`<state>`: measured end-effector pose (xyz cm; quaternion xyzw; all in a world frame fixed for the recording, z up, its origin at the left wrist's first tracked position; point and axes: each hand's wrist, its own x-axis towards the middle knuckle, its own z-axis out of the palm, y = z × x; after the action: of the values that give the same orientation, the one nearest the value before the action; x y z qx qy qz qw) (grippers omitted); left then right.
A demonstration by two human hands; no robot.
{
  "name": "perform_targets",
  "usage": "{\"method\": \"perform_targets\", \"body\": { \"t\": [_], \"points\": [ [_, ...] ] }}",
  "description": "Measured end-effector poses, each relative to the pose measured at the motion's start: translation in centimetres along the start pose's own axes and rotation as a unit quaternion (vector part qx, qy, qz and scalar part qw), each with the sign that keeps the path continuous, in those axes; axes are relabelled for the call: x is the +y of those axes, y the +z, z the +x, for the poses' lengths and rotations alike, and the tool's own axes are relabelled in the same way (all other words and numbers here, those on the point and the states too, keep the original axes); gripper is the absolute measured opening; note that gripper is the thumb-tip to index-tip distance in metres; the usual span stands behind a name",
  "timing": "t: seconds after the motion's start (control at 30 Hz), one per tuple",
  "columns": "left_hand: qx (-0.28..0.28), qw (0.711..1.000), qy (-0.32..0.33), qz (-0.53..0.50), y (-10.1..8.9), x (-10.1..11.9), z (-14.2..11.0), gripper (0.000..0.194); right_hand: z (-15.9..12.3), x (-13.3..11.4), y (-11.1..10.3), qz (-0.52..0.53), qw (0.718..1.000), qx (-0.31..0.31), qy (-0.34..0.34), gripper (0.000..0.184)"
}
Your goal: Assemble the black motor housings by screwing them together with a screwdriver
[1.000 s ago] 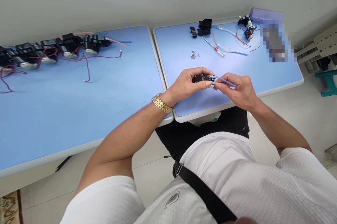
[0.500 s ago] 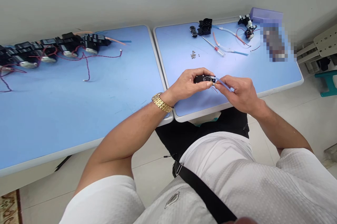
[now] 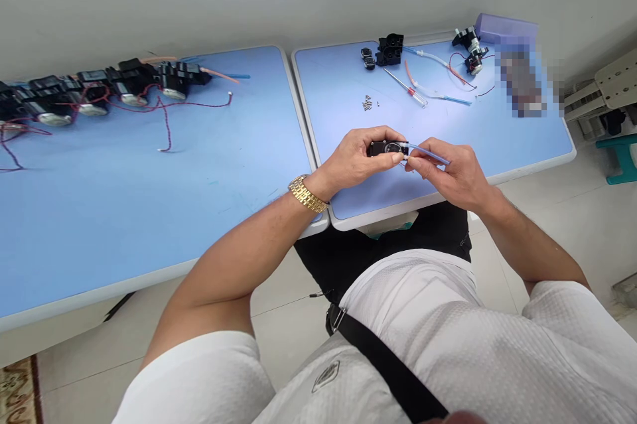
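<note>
The left hand [image 3: 354,160] clamps a flat, black moulded-plastic housing [image 3: 385,148] with a round centre between thumb and fingers, holding it just above the smooth blue top of a white-rimmed folding table [image 3: 527,142]. The right hand [image 3: 452,175] pinches a slim, translucent blue-tinted tube [image 3: 428,153] close to where it meets the housing, and the two hands almost touch. A gold link watch [image 3: 307,194] circles the left wrist. Farther along the tabletop lie tiny metal screws [image 3: 367,103], a slender red-handled screwdriver [image 3: 404,87] and a chunky black plastic housing [image 3: 389,50]. On the adjoining blue table [image 3: 149,212], a row of black motor assemblies [image 3: 132,82] trails twisted red wire [image 3: 166,125].
</note>
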<state>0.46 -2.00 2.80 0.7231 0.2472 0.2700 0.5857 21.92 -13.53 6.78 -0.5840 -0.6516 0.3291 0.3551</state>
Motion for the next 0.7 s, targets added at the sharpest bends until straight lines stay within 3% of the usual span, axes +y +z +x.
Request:
{"method": "perform_targets", "body": {
  "t": [0.43,0.7],
  "points": [
    [-0.042,0.996,-0.03,-0.076,0.18,0.07,-0.3,0.055,0.16,0.08,0.16,0.051,0.998,-0.005,-0.043,0.037],
    [-0.031,0.998,-0.021,-0.054,0.15,0.2,-0.28,0.052,0.06,0.71,0.21,0.077,0.997,-0.019,-0.005,0.044]
  ]
}}
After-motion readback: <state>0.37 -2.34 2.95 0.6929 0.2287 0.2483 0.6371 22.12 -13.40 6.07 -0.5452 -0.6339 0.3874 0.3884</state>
